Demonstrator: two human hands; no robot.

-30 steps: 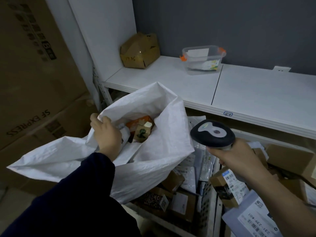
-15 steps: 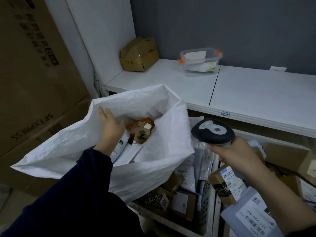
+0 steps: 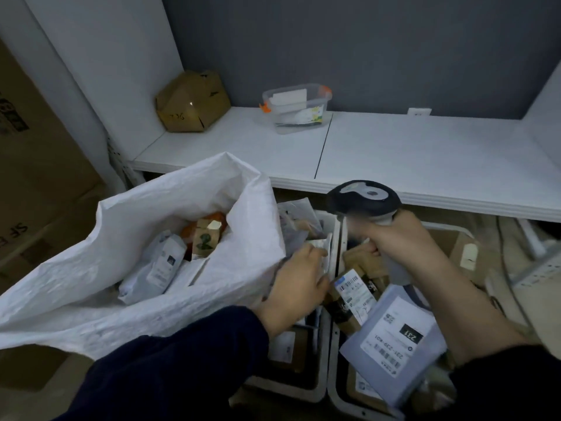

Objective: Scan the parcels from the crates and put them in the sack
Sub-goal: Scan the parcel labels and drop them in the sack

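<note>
Left hand [image 3: 299,284] in crate [image 3: 291,391] just right of sack [image 3: 91,284], fingers [image 3: 306,254] on white parcel [image 3: 322,245], grip unclear. Right hand [image 3: 397,238] clenches scanner [image 3: 364,197]. Best turn label up before scanning.

Dark navy sleeves: L sleeve [image 3: 170,369] reaching wrist, R sleeve [image 3: 513,387] stopping further up forearm (plain fabric). L hand [image 3: 299,287], R hand [image 3: 394,238] bare.
</note>
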